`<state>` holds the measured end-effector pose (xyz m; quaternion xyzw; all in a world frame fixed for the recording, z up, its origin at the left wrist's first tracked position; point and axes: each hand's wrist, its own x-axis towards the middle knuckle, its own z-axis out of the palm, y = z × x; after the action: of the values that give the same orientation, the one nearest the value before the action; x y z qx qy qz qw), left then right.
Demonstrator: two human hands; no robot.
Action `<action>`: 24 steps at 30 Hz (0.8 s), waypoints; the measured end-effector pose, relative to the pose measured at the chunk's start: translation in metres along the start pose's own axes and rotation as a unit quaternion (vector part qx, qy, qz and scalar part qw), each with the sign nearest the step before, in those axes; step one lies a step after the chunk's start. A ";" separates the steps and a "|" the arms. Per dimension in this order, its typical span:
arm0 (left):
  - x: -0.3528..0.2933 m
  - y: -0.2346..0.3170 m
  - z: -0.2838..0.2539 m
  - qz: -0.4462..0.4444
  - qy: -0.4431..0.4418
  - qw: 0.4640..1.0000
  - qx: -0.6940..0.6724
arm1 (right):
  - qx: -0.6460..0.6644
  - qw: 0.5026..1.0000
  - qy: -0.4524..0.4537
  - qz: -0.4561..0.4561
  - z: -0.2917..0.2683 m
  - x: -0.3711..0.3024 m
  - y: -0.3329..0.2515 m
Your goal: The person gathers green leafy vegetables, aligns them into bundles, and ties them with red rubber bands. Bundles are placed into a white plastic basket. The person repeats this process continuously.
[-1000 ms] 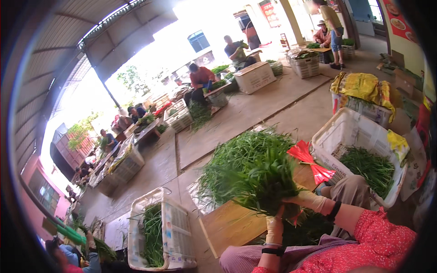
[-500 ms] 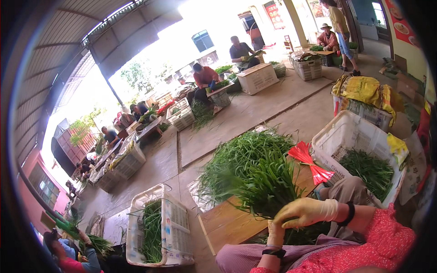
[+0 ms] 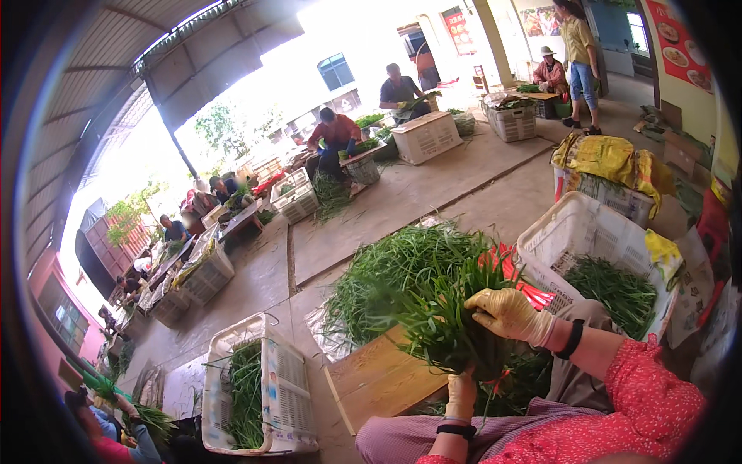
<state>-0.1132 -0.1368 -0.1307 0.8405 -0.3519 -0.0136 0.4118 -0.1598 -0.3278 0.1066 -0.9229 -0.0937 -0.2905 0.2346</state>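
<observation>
A bunch of long green leaves, like chives (image 3: 440,329), stands upright above my lap, its leaves fanning out. My left hand (image 3: 462,396), in a pale glove, is closed round its lower part. At its right side my right hand (image 3: 512,315), also gloved, has its fingers curled in against the leaves; what lies between the fingertips is partly hidden. A bit of red (image 3: 502,379) shows by the lower leaves. Just beyond lies a loose green heap (image 3: 379,282) next to a wooden board (image 3: 386,379). Red strips (image 3: 533,292) lie behind the bunch, partly covered by it.
White plastic crates with greens stand at my right (image 3: 541,247) and left (image 3: 290,387). Behind the right crate, yellow sacks (image 3: 610,158) cover another. Several people work at benches across the concrete floor (image 3: 433,189); one person stands at the far right (image 3: 580,62).
My right hand has moved from the base of the bunch up to its right side. The leaves now hide part of the red strips. The view has shifted slightly.
</observation>
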 end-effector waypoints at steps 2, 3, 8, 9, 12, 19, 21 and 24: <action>0.000 0.003 -0.003 -0.009 -0.018 1.000 0.002 | -0.013 0.999 0.020 0.025 0.000 0.001 -0.003; 0.000 0.006 -0.003 0.002 -0.014 1.000 0.004 | -0.023 0.999 0.030 0.038 -0.002 0.002 -0.005; -0.003 0.009 -0.008 0.014 -0.013 1.000 0.007 | -0.055 0.997 0.010 0.044 0.002 0.003 0.001; -0.003 0.006 -0.005 0.019 -0.010 1.000 0.004 | -0.071 0.997 -0.003 0.044 -0.001 0.005 -0.002; -0.003 0.000 0.002 0.022 -0.006 1.000 -0.004 | -0.096 0.995 -0.021 0.022 -0.001 0.005 0.002; -0.004 -0.007 0.005 0.029 -0.025 0.999 0.031 | -0.058 0.998 -0.012 0.032 0.008 0.004 0.010; -0.004 -0.006 0.004 0.030 -0.033 0.999 0.028 | -0.050 0.998 -0.007 0.041 0.010 0.005 0.010; -0.003 -0.002 0.002 0.040 -0.031 0.998 0.022 | -0.027 0.998 0.007 0.050 0.014 0.004 0.012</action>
<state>-0.1149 -0.1354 -0.1344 0.8340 -0.3978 -0.0153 0.3819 -0.1451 -0.3315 0.0940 -0.9305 -0.0378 -0.2871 0.2242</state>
